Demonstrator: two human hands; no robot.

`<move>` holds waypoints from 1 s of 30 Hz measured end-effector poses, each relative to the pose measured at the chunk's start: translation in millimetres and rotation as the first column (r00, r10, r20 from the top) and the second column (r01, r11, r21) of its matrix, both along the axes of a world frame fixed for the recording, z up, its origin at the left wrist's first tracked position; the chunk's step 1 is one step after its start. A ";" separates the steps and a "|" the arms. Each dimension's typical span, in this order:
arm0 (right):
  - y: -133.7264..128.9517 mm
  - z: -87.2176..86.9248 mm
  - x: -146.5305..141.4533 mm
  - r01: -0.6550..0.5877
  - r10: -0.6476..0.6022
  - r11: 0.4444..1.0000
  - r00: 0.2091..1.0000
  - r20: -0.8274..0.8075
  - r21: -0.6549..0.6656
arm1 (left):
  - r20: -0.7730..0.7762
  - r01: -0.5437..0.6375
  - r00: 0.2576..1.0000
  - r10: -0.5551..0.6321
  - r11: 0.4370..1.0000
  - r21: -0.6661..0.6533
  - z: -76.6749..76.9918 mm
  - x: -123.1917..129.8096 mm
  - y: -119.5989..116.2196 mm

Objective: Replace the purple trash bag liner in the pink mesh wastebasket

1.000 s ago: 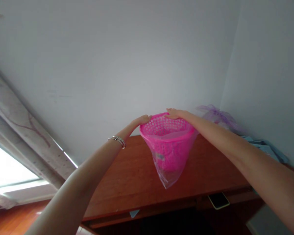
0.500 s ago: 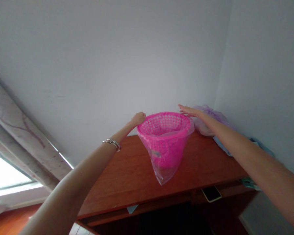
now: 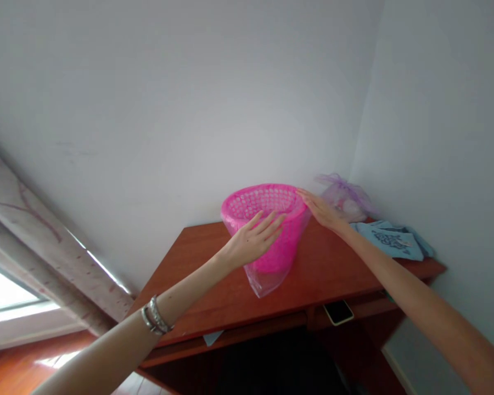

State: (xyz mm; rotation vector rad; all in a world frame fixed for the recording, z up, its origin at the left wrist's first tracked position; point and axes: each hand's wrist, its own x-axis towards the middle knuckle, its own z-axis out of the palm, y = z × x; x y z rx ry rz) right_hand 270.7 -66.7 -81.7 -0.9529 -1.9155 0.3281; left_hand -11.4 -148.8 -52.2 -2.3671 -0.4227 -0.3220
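A pink lattice wastebasket [image 3: 290, 241] stands upright on the wooden desk. Clear plastic, a bin liner [image 3: 260, 282], is folded over its rim and hangs down outside, ending in a loose corner near the base. My left hand [image 3: 253, 238] is at the near side of the basket, fingers stretched and apart; whether it touches the liner I cannot tell. At the right of the rim lies my right hand [image 3: 319, 208], its fingers extended against the edge and the plastic. Neither hand grips anything.
On the desk [image 3: 337, 269], a purple mesh bag [image 3: 346, 197] sits in the back right corner beside folded light blue cloth [image 3: 391, 241]. A phone [image 3: 338, 312] rests below the desktop's front edge. Walls rise behind and at right; a curtain [image 3: 45, 247] hangs at left.
My left hand has let go of the rim's left side and come round to the front, fingers opening. My right hand has lowered onto the right rim. The view has shifted slightly.
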 end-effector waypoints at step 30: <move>-102.9 -160.5 -53.7 -0.702 -0.621 0.398 0.269 -0.736 -0.591 | 0.078 0.957 0.006 0.997 0.017 -0.291 -178.1 -73.9 38.5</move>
